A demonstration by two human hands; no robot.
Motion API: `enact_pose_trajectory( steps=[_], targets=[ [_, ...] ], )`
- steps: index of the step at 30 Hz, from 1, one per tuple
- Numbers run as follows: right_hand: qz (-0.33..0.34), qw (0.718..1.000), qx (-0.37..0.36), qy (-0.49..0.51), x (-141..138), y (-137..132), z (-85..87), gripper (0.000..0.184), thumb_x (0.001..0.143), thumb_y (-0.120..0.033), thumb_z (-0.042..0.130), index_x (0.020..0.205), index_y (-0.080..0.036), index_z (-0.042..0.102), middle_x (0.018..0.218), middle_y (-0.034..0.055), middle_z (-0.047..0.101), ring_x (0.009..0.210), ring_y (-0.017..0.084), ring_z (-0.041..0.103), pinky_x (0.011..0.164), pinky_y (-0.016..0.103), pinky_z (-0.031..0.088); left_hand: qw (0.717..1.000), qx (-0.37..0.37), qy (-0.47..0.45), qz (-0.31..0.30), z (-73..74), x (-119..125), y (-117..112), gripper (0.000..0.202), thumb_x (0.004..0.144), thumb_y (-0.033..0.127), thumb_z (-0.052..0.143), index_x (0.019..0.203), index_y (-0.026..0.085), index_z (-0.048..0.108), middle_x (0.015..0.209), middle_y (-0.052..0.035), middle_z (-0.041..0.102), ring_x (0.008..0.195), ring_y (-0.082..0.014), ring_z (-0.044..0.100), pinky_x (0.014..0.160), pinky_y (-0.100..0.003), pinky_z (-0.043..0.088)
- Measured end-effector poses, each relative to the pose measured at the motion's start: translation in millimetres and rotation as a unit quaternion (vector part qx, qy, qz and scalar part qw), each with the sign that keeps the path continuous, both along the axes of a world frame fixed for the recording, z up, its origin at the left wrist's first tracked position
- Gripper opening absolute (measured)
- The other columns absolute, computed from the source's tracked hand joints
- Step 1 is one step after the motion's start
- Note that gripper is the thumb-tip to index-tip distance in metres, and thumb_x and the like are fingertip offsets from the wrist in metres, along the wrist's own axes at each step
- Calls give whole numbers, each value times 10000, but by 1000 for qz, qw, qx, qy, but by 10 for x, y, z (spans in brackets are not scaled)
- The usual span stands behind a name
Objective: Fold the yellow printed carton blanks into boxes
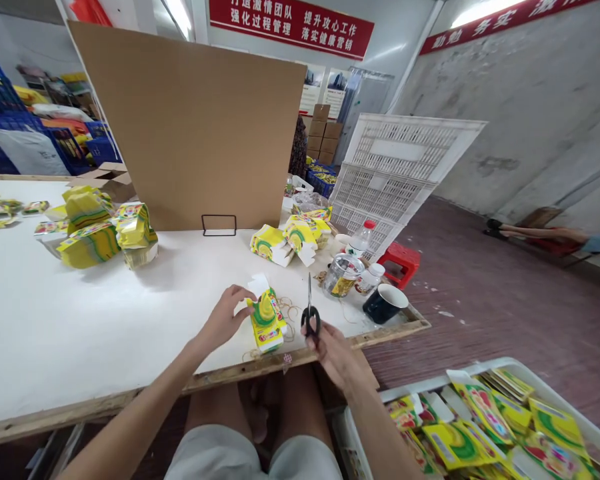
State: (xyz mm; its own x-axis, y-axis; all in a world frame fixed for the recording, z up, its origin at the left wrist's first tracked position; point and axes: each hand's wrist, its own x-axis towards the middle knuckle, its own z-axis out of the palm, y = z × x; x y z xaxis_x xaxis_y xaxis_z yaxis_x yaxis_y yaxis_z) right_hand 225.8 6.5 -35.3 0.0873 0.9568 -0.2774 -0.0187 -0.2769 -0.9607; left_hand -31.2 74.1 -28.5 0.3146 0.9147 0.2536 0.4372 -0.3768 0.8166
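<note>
A pair of scissors (310, 312) with black handles is gripped in my right hand (333, 350), blades pointing up and away from me, just above the table's front edge. My left hand (227, 313) is at the left side of a flattened yellow and green printed box (267, 317), fingers curved and apart; the fingertips reach its upper left edge. The box lies on the white table with a white flap at its far end. Several thin rubber bands (289, 310) lie between the box and the scissors.
Bundled yellow boxes (93, 233) stand at left, more boxes (293, 237) ahead. A cardboard sheet (195, 127) rises behind. A dark mug (385, 303), clear jar (343, 275) and bottles are at right. A white crate (510, 363) of flat boxes sits at lower right.
</note>
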Motion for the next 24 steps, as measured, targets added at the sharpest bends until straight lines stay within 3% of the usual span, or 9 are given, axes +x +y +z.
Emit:
enact_pose_trajectory(
  steps=[4,9,16,24],
  targets=[
    [28,986,-6,167,-416,-389,62,693,659,-854,609,839,-185,599,709,-5,610,499,62,437,480,207,306,990,51,93,-91,91,94,353,39,815,177,685,815,214,697,951,-40,643,1006,-235,579,943,-408,471],
    [63,959,-65,269,-708,-546,-11,663,647,-797,690,785,-154,607,593,-5,599,430,51,424,440,195,227,973,89,174,-126,31,167,439,178,946,314,593,1003,161,663,1057,-58,681,956,-200,645,866,-417,535],
    [47,947,-83,308,-834,-561,-57,626,653,-757,724,773,-161,577,602,-17,621,410,32,415,427,181,194,963,105,207,-134,42,182,458,236,949,317,596,1125,167,642,1153,-79,669,991,-210,658,864,-424,561],
    [23,958,-59,280,-937,-509,11,703,609,-828,682,778,-154,579,581,-35,565,402,25,354,451,198,195,977,83,157,-117,-108,233,489,272,950,320,593,1178,174,626,1204,-89,654,1020,-221,655,877,-437,561]
  ],
)
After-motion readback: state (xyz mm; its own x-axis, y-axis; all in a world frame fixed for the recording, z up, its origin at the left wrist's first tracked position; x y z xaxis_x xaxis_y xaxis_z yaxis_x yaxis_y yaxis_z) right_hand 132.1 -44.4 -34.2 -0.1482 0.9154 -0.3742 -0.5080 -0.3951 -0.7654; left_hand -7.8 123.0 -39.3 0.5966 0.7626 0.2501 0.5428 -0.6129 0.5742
